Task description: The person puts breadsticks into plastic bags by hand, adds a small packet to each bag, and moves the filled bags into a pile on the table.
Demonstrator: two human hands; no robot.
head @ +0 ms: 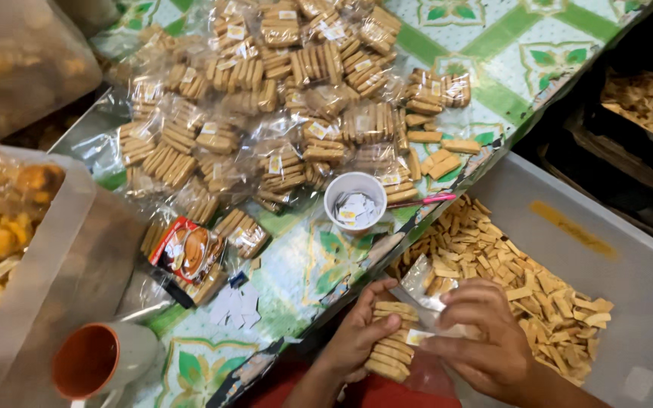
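Head view is showing the left hand [357,332] cupping a stack of biscuits [391,351] from below, fingers curled around it, while the right hand [485,340] is pinching the clear bag [422,291] over the stack's top. Both hands are working just below the table [319,264] edge, beside a grey bin [629,264] of loose biscuits. Packed bags [266,98] are lying piled on the table near a white cup [354,200].

Single head-worn camera, looking steeply down from close range over the patterned table [485,68], the grey tub [629,279] below its edge, and both hands at bottom centre.
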